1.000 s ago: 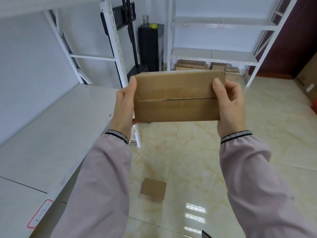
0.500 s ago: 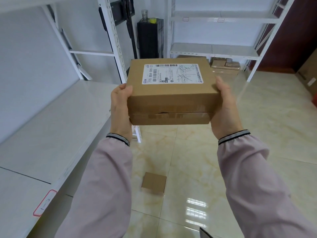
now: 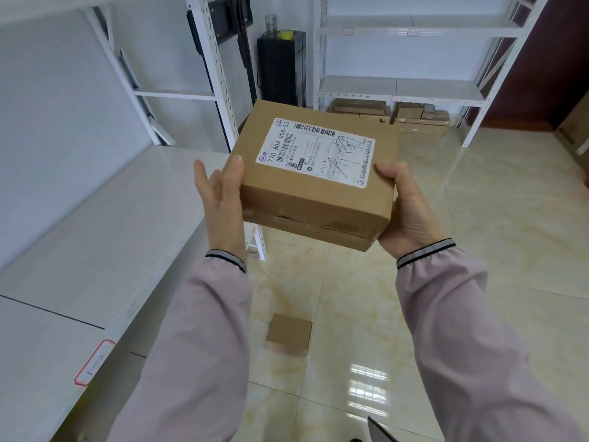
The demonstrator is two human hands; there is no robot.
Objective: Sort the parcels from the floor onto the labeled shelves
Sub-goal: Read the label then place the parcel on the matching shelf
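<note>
The floor (image 3: 478, 218) is shiny, pale tile. One small brown box (image 3: 289, 334) lies flat on it. On the left, a white shelf (image 3: 95, 237) has a red-edged label (image 3: 94, 362) on its front edge. Far back, more brown boxes (image 3: 390, 114) sit under another white rack (image 3: 398, 87).

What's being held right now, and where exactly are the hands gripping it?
A cardboard parcel, label side up. The left hand presses its left end, thumb on the top edge; the right hand cups its right end.
</note>
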